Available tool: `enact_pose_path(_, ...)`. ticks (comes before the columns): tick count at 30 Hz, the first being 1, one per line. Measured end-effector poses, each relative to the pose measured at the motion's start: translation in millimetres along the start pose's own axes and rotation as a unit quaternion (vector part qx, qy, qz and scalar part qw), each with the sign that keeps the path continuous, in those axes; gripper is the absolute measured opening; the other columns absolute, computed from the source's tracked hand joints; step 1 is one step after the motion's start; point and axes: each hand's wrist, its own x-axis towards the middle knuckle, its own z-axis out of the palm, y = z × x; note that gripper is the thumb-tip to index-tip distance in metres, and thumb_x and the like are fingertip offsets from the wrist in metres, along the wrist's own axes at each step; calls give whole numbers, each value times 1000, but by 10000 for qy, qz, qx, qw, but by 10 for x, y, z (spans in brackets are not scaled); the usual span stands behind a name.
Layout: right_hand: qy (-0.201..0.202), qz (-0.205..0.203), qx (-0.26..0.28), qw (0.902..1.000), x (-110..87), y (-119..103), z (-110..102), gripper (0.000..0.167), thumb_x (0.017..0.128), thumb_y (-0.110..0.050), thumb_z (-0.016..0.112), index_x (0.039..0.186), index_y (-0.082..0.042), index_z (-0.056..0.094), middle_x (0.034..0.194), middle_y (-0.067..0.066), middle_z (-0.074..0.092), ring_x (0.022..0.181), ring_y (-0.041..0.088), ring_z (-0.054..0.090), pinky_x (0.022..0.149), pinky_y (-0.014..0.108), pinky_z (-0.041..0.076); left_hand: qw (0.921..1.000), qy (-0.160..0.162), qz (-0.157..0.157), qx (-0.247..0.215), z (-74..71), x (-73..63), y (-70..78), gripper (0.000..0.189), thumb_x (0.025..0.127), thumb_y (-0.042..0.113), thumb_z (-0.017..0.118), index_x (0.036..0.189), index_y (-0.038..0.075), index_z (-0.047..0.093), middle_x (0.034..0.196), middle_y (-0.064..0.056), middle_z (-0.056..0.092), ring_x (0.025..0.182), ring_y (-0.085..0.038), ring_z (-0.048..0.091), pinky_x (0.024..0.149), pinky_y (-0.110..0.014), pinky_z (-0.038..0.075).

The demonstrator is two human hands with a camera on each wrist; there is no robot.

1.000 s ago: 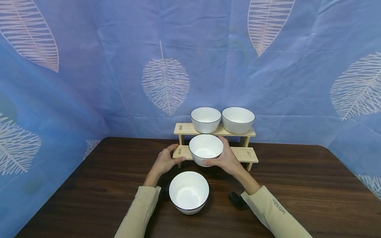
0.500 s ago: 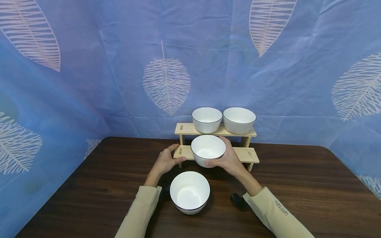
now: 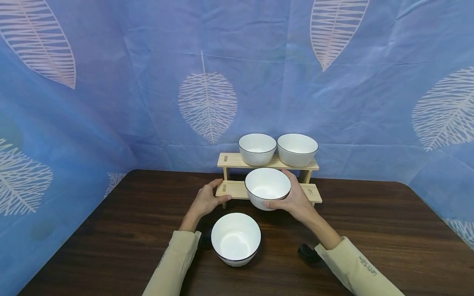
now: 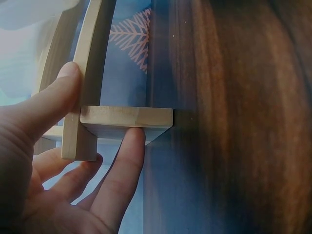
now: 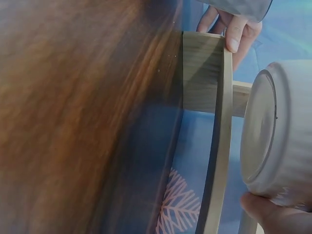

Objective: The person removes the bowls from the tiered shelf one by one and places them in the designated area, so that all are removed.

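Just right of centre in the head view, the right hand [image 3: 294, 199] pinches a white bowl [image 3: 267, 185] by its right side, thumb at the front and fingers round behind it. The bowl sits in front of the lower step of a wooden stand [image 3: 233, 189] in that view; in the right wrist view, at the right edge of the frame, a gap shows between its base and the step. To the left, the left hand [image 3: 205, 201] grips the left end of that step: in the left wrist view the thumb lies on the board, one finger touches the leg, and the others curl round the board's end.

On the top step, near the middle of the head view, two more white bowls stand side by side, the left one [image 3: 257, 150] and the right one [image 3: 298, 150]. Below the stand, at lower centre, a front bowl [image 3: 235, 238] rests upright on the dark wooden table [image 3: 111, 246], between the two forearms in pale sleeves [image 3: 170, 263]. Blue cloth [image 3: 266, 102] with white leaves fills the upper frame.
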Motion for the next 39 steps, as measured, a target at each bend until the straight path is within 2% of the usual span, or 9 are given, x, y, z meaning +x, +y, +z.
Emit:
enact_pose_path(3, 10, 173, -245, 9995, -48, -17, -34, 110, 75, -15, 87, 156, 6, 16, 149, 30, 35, 133, 46, 43, 104, 56, 38, 10000, 17, -17, -2, -3, -2, -1, 71, 88, 12, 81, 148, -4, 47, 108, -17, 69, 79, -21, 59, 77, -38, 48)
enact_pose_path(9, 75, 223, -500, 9985, -139, -19, -110, 110, 74, -15, 87, 156, 7, 17, 148, 32, 35, 131, 47, 43, 103, 57, 38, 10000, -30, 51, 27, -5, 9, -26, 71, 89, 13, 81, 148, -5, 47, 121, -21, 66, 88, -23, 60, 83, -41, 48)
enact_pose_path(21, -39, 334, -507, 9981, -300, -43, -216, 112, 74, -16, 88, 158, 4, 15, 149, 31, 34, 130, 47, 44, 97, 53, 44, 10000, -38, 14, 63, -9, -10, -7, 70, 89, 12, 81, 148, -4, 47, 118, -19, 67, 85, -23, 59, 81, -40, 48)
enact_pose_path(31, 2, 29, -540, 9985, -387, -75, -250, 112, 72, -13, 88, 158, 3, 16, 147, 30, 36, 126, 48, 47, 93, 54, 46, 9999, -42, 74, 58, -10, -4, 13, 71, 89, 12, 81, 148, -4, 47, 109, -19, 69, 76, -21, 57, 74, -36, 46)
enact_pose_path(36, -76, -131, -611, 9980, -429, -65, -259, 113, 70, -12, 89, 157, 4, 18, 146, 30, 38, 122, 46, 51, 91, 52, 48, 9999, -38, 127, 112, -26, -24, 26, 71, 88, 13, 82, 148, -6, 47, 119, -22, 67, 79, -22, 58, 75, -37, 47)
enact_pose_path(39, -93, -163, -627, 9979, -457, -56, -261, 113, 69, -11, 90, 157, 4, 19, 145, 29, 40, 120, 45, 53, 90, 49, 50, 9998, -34, 132, 119, -34, -28, 32, 71, 88, 14, 82, 148, -5, 47, 118, -22, 67, 76, -22, 58, 73, -36, 47)
